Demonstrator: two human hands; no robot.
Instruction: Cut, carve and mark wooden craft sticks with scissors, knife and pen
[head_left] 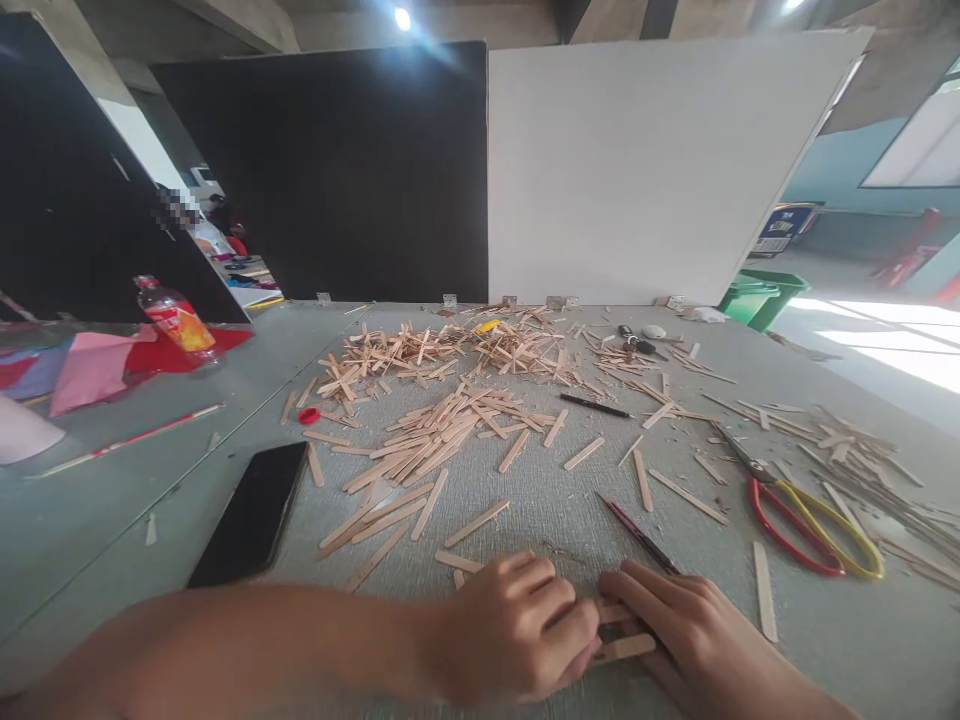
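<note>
Fingers curled, my left hand [525, 630] is closed on the left ends of short wooden sticks [626, 648] near the table's front edge. Against the right side of the same sticks, my right hand [686, 630] presses with its fingers bent and together. Parts of the sticks are hidden under both hands. Just beyond my right hand lies a dark red pen-like tool [637, 532]. A loose pile of wooden sticks [442, 435] spreads over the table ahead of the hands.
A black phone [251, 510] lies left, near a red cap [308, 415]. Red-and-yellow-handled scissors [799, 515] are at right. A black pen [596, 405] is mid-table. Farther back are a bottle [178, 318], keys [636, 343] and upright black and white boards [667, 170].
</note>
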